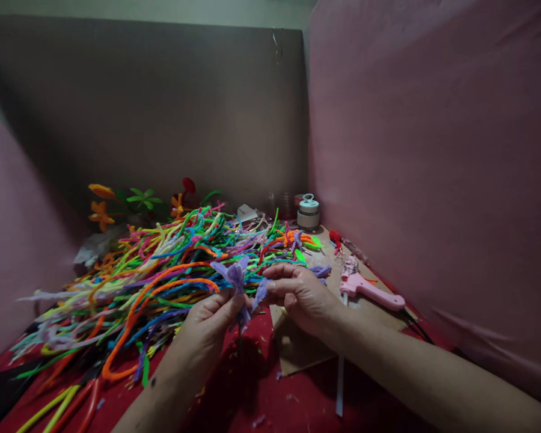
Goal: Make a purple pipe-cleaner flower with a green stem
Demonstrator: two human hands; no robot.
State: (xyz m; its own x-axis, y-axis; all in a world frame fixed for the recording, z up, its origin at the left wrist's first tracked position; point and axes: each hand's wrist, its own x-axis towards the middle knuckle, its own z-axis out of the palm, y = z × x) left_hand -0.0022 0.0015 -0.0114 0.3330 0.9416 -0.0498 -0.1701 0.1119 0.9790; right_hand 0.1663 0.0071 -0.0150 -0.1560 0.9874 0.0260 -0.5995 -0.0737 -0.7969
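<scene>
My left hand (215,311) is closed, thumb against fingers, around the base of a purple pipe-cleaner flower (234,274) whose petals spread above the fingertips. Close beside it, my right hand (300,296) pinches a loose purple petal (261,293) between thumb and fingers. The petal's lower end reaches the flower's base; whether the two are joined I cannot tell. Behind both hands lies a big heap of pipe cleaners (175,264) in many colours. More purple fuzzy pieces (320,272) lie just past my right hand.
A pink glue gun (372,291) with a white glue stick rests on a cardboard sheet (297,355) at right. A lidded jar (308,213) stands behind. Finished-looking flowers (100,213) rise at back left. Scissors handles (90,403) lie front left. Pink walls flank the red tabletop.
</scene>
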